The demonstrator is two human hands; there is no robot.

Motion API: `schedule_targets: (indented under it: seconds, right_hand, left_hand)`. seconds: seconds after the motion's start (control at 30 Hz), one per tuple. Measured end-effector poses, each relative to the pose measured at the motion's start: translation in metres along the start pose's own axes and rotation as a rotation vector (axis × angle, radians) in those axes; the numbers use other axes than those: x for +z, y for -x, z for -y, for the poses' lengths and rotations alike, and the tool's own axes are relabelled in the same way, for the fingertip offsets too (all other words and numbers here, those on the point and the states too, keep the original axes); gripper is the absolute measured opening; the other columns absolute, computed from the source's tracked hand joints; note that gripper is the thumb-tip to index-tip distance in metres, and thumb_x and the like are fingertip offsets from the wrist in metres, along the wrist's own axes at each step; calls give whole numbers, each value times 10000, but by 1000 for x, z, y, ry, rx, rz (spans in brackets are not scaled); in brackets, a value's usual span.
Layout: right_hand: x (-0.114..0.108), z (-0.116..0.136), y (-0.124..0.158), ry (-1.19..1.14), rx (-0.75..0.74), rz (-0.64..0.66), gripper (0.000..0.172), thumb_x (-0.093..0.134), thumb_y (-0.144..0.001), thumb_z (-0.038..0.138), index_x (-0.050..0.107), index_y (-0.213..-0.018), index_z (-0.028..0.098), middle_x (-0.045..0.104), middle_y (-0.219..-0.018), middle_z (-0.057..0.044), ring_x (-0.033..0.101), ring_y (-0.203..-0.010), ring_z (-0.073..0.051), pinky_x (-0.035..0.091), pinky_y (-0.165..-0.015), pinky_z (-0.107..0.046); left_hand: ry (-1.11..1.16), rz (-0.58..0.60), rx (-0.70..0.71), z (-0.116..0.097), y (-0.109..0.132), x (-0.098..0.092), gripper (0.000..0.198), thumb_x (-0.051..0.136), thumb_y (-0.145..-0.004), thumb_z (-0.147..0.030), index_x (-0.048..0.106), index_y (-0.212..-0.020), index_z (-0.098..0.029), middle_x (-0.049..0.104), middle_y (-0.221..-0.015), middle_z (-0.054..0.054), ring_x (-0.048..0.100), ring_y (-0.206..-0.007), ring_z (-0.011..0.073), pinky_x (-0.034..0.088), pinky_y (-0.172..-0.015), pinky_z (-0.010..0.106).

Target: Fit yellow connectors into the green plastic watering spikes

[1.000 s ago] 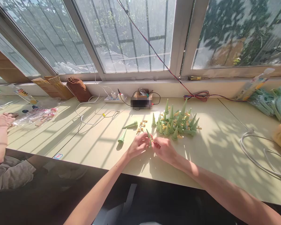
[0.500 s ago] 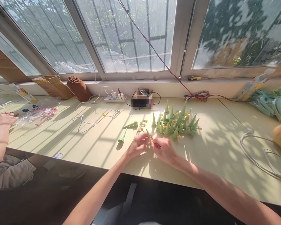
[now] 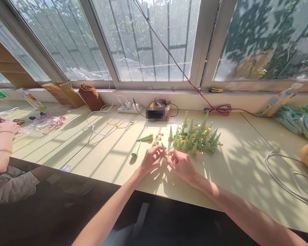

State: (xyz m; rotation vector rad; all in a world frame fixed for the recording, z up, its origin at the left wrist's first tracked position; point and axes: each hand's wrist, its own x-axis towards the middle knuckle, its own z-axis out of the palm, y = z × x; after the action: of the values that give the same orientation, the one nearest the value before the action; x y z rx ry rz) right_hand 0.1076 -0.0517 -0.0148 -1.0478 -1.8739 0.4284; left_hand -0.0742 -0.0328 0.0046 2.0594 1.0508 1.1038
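Between my hands a small green cone (image 3: 163, 147) stands point up, its base hidden by fingers. My left hand (image 3: 152, 160) grips the cone from the left with closed fingers. From the right, my right hand (image 3: 181, 164) pinches a small yellow piece (image 3: 168, 154) against the cone's side. A dense group of green cones (image 3: 192, 136) with yellow pieces stands just beyond my right hand. Several loose yellow pieces (image 3: 157, 140) lie beyond my left hand. Two more cones lie to the left, one green cone (image 3: 136, 150) nearer and another cone (image 3: 145, 137) behind it.
At the far left a person's hand (image 3: 6, 127) rests by a plastic bag (image 3: 50, 123). A power strip (image 3: 129, 108), a small box (image 3: 159, 104) and a brown pouch (image 3: 91, 98) line the window side. Coiled cable (image 3: 279, 174) and teal items (image 3: 301, 119) are on the right.
The view has shifted slightly, moving the scene a little right and down. My right hand has drawn slightly away from the cone, and the yellow piece between my hands now shows more clearly.
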Motion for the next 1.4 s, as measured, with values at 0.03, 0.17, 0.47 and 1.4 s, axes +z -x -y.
schedule_targets:
  seconds: [0.03, 0.17, 0.47, 1.4]
  right_hand:
    - [-1, 0, 0, 5, 6, -8, 137, 588, -927, 291, 645, -933, 166, 594, -608, 8, 501, -493, -132, 429, -551, -265]
    - [-3, 0, -2, 37, 24, -84, 186, 521, -969, 295, 647, -1003, 162, 583, -575, 13, 511, -472, -139, 425, -529, -263]
    - [-32, 18, -40, 121, -68, -143, 199, 474, -967, 271, 634, -915, 165, 641, -684, -27, 501, -468, -125, 403, -510, -258]
    - [38, -12, -151, 719, -77, 776, 157, 578, -833, 9, 653, -935, 102, 647, -885, -92, 544, -659, -137, 323, -567, -227]
  left_hand:
    - [-32, -18, 15, 1, 0, 0, 180, 525, -953, -311, 633, -965, -168, 633, -857, 49, 594, -686, 132, 474, -561, 226]
    - [-135, 0, 30, 4, 1, -1, 171, 521, -952, -311, 617, -926, -171, 614, -811, 38, 544, -628, 120, 423, -522, 220]
    - [-203, 5, 59, 6, 3, 1, 166, 605, -890, -339, 587, -927, -178, 603, -803, 28, 509, -629, 137, 408, -579, 264]
    - [-391, -36, 17, 7, 1, 6, 336, 654, -846, -496, 518, -839, -189, 575, -846, 30, 516, -677, 166, 388, -577, 277]
